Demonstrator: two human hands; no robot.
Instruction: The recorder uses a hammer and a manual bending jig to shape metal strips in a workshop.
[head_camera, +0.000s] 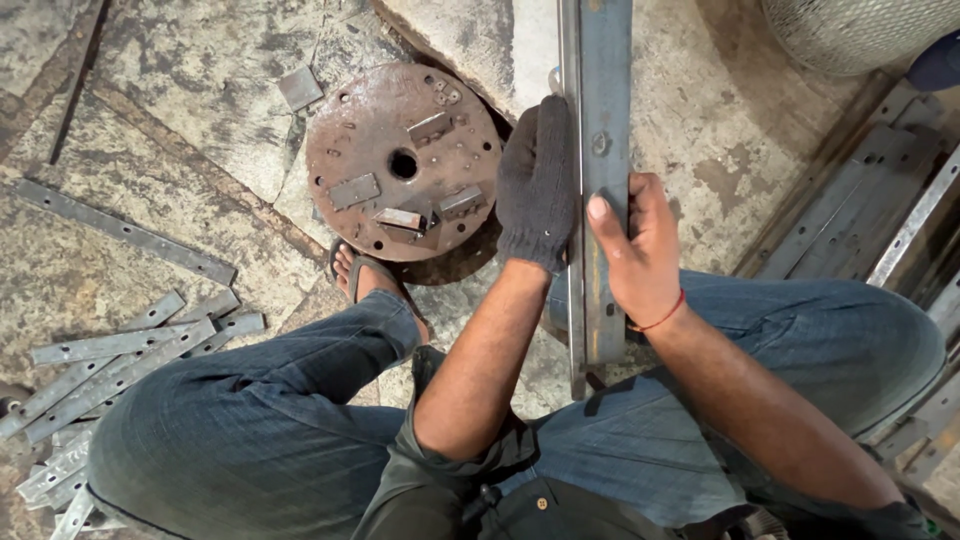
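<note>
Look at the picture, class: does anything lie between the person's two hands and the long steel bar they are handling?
Nothing visible does. The gloved left hand lies against the steel bar's left edge, and the bare right hand grips it from the right, thumb on its face. Only the dark knit glove separates the left palm from the metal.

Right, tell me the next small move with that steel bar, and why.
Probably shift the gloved left hand to grip the steel bar fully: it only presses flat against the bar's left edge, while the bare right hand alone wraps it, bar lying across the lap.
</note>
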